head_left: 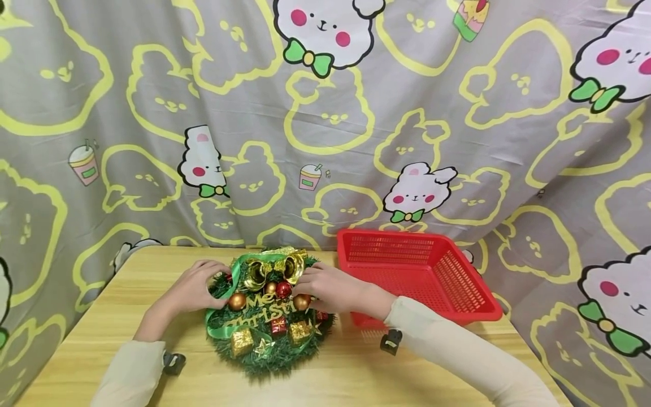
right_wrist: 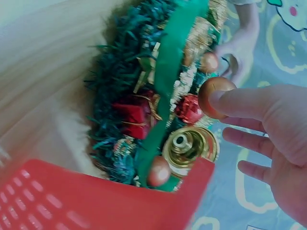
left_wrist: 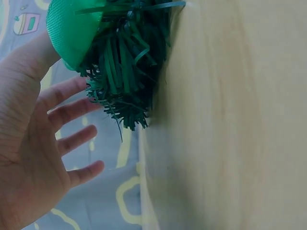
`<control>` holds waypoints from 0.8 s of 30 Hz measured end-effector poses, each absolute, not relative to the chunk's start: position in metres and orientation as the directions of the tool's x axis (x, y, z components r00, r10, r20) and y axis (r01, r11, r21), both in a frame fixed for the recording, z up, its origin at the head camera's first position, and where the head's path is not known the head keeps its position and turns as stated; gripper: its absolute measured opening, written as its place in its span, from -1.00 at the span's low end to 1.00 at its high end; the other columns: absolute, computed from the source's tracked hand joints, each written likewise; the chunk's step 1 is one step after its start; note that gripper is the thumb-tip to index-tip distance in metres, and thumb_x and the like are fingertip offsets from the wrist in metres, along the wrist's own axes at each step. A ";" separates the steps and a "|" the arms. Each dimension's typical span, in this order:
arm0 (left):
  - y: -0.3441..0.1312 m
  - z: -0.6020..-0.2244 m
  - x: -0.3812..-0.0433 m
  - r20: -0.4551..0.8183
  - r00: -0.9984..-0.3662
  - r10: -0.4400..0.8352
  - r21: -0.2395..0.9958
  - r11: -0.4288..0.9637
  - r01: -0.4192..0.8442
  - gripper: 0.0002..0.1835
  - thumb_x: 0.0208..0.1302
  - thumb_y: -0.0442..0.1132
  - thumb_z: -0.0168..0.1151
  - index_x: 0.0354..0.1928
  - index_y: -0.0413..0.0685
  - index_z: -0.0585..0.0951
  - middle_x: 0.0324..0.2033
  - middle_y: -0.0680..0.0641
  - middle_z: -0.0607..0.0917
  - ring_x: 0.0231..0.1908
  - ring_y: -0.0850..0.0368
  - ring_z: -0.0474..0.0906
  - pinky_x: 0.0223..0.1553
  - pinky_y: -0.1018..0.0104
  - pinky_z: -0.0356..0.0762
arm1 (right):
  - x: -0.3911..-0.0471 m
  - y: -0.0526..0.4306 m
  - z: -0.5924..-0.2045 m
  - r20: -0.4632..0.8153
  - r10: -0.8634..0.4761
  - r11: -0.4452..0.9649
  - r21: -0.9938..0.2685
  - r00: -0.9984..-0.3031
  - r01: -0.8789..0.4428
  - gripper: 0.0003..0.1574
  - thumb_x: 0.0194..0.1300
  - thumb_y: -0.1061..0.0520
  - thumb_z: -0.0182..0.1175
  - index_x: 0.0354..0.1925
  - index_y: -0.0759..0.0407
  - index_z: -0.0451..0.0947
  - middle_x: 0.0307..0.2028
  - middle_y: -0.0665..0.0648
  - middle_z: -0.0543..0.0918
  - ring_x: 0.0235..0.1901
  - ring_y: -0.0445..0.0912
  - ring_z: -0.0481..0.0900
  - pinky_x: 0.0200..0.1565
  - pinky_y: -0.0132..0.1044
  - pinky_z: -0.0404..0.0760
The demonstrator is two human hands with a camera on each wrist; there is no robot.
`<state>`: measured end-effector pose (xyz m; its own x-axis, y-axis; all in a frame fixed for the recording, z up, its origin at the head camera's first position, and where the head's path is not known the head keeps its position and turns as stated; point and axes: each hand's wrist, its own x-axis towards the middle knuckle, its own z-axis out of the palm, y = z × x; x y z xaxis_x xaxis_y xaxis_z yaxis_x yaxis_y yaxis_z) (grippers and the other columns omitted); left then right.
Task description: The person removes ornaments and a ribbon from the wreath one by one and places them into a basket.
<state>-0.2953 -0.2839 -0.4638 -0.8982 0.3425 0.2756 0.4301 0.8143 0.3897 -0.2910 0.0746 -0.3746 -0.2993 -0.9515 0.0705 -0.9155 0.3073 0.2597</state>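
A Christmas wreath (head_left: 264, 362) of green tinsel lies on the wooden table, trimmed with gold bells (head_left: 257, 273), small gift boxes (head_left: 241, 341), gold lettering and green ribbon (head_left: 220, 332). At its left edge is my left hand (head_left: 195, 285), fingers spread and loosely bent. In the left wrist view that hand's (left_wrist: 33, 139) thumb end is hidden behind the ribbon (left_wrist: 74, 33), and its fingertips come up to the tinsel (left_wrist: 122, 72). On the wreath's right side, my right hand (head_left: 325, 288) pinches a gold bauble (right_wrist: 213, 98), thumb across its face, other fingers extended apart.
A red plastic basket (head_left: 351, 249) with perforated walls stands on the table (head_left: 173, 260), right behind the wreath and near my right forearm. A grey curtain (head_left: 335, 169) with cartoon prints hangs along the table's back edge. Black wrist cameras (head_left: 174, 363) sit below both sleeves.
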 end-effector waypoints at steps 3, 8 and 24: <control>-0.281 -0.462 -0.298 0.262 -0.898 0.354 0.394 0.810 0.434 -0.28 -0.19 0.01 0.64 0.11 0.02 0.64 0.23 -0.27 0.60 0.27 -0.35 0.39 0.22 -0.49 0.36 | -0.294 0.079 -0.371 0.071 -0.944 0.330 0.246 -0.323 -0.911 -0.57 0.25 0.00 0.45 0.09 -0.10 0.68 0.00 -0.13 0.74 0.07 -0.16 0.62 0.22 -0.18 0.55; -0.278 -0.454 -0.301 0.246 -0.892 0.380 0.394 0.801 0.450 -0.36 -0.23 -0.02 0.66 0.00 0.03 0.65 0.16 -0.25 0.65 0.21 -0.32 0.45 0.15 -0.40 0.48 | -0.294 0.085 -0.360 0.090 -0.933 0.359 0.209 -0.348 -0.909 -0.56 0.21 0.03 0.48 0.07 -0.09 0.67 -0.01 -0.12 0.75 0.06 -0.14 0.62 0.26 -0.11 0.52; -0.283 -0.456 -0.299 0.242 -0.896 0.373 0.405 0.800 0.442 -0.20 -0.21 -0.01 0.66 0.17 -0.09 0.62 0.18 -0.22 0.64 0.22 -0.31 0.45 0.11 -0.39 0.51 | -0.310 0.117 -0.309 0.153 -0.859 0.499 0.031 -0.489 -0.866 -0.59 0.13 0.17 0.51 -0.01 0.03 0.72 -0.11 -0.03 0.75 -0.01 -0.06 0.65 0.13 -0.07 0.59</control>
